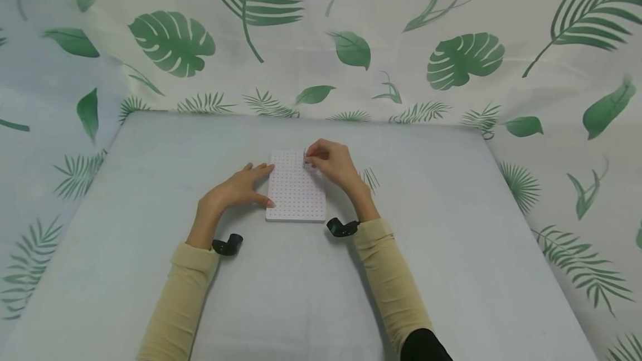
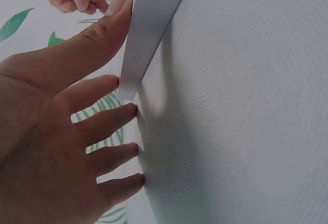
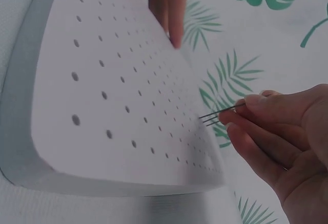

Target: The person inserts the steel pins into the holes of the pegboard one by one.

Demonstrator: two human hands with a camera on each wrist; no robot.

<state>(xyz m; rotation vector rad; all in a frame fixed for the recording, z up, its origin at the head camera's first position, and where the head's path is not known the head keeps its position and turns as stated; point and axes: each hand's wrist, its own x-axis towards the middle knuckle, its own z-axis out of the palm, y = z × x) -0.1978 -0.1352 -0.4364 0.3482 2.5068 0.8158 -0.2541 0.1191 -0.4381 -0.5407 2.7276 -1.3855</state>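
A white pegboard (image 1: 297, 188) with rows of small holes lies flat on the table. My left hand (image 1: 239, 187) spreads along its left side, the thumb at the edge and the index fingertip at the upper left. In the left wrist view, the other fingertips of the left hand (image 2: 77, 116) reach the tabletop beside the board. Over the board's far right part, my right hand (image 1: 333, 163) pinches thin metal pins (image 3: 221, 112) between thumb and fingers. Their lower ends come down at the holes near the board's edge in the right wrist view.
Several thin dark sticks (image 1: 370, 179) lie on the white table (image 1: 451, 227), just right of the right wrist. Each wrist wears a black camera (image 1: 228, 244). A leaf-patterned cloth (image 1: 391, 49) hangs behind the table's far edge.
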